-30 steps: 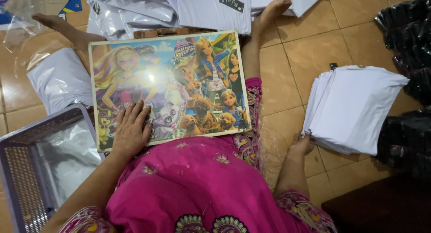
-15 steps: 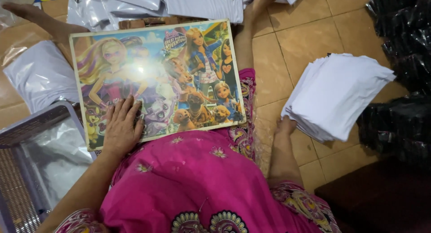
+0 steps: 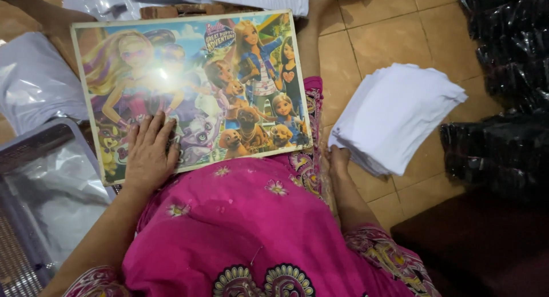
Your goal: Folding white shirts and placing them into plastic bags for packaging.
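A colourful cartoon picture board [image 3: 229, 62] lies across my lap, over my pink patterned dress. My left hand [image 3: 150, 154] rests flat on its lower left part, fingers spread and holding nothing. My right hand [image 3: 338, 158] grips the near edge of a stack of white folded cloths [image 3: 400, 114] on the tiled floor, just right of my leg. The fingertips are hidden under the stack.
A lavender plastic basket [image 3: 14, 160] holding clear plastic bags stands at the left. White garments in plastic sleeves [image 3: 34, 80] lie beyond the board. Black plastic-wrapped bundles [image 3: 503, 51] pile up at the right, and a dark brown surface [image 3: 486, 245] fills the lower right.
My right hand has dragged the white stack leftward across the floor, close to my leg and the board. My left hand has stayed flat on the board.
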